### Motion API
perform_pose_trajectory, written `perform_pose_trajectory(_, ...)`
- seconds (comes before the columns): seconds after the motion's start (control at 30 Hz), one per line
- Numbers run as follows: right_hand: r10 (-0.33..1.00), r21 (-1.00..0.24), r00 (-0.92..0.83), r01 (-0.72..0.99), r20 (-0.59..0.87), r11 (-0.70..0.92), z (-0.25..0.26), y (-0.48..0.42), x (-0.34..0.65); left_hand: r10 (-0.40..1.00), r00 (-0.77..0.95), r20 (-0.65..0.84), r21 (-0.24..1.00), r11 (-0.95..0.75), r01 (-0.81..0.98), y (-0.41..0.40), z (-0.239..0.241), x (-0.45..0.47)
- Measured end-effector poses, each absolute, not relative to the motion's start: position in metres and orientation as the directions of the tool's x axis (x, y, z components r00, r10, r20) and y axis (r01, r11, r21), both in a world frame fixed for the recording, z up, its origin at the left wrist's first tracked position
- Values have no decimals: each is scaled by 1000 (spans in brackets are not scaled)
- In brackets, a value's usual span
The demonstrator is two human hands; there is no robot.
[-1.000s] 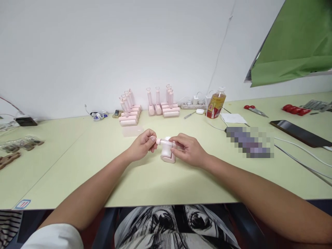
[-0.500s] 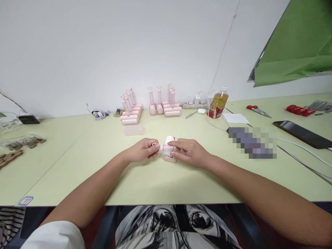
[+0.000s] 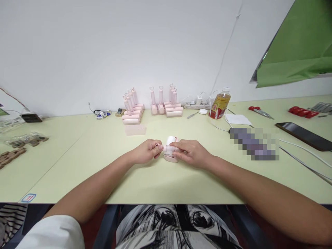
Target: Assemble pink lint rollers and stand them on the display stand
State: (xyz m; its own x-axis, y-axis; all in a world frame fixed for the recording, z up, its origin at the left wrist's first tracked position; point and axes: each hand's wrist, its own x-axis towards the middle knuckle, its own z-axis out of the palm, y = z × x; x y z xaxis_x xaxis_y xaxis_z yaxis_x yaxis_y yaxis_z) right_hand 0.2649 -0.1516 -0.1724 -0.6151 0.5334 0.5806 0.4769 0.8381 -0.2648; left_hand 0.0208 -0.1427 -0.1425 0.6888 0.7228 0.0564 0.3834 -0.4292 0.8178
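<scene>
Both of my hands meet at the middle of the pale green table (image 3: 160, 183) around a small pink and white lint roller (image 3: 169, 149). My left hand (image 3: 146, 151) is closed, its fingertips pinching the pink end of the roller's handle. My right hand (image 3: 192, 153) is closed over the other side, fingers pressed on the white roll and its clear cover. The roller lies on its side on the table between them.
Several pink lint rollers (image 3: 151, 105) stand in groups at the back, with a clear cover (image 3: 135, 129) in front of them. Further right are a power strip (image 3: 198, 103), a drink bottle (image 3: 220, 103), white paper (image 3: 238, 119), scissors (image 3: 259, 111), red parts (image 3: 301, 111) and a dark phone (image 3: 303, 135). Small bagged items (image 3: 23, 141) lie at left.
My hands have drawn closer together, and the handle has slid in towards the roll. The whole view has shifted slightly, with the roller staying at the table's middle.
</scene>
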Motion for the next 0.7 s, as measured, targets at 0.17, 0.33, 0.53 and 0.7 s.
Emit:
perform_pose_trajectory(0.17,562,-336,-575,457,595,823,-174,-152,262,724,687,71,851,-403,337,-143,-143,23)
perform_pose_trajectory(0.33,766,-690,-405,349,500,634,-164,-154,254,807,584,94,953,-243,181,-140,-138,28)
perform_pose_trajectory(0.53,873,-935,-335,-114,355,337,-155,-155,255,903,427,48,995,-81,60,-137,-144,35)
perform_pose_trajectory(0.7,919,-927,-213,-256,331,275,-153,-150,259,860,454,235,849,-409,335,-141,-156,40)
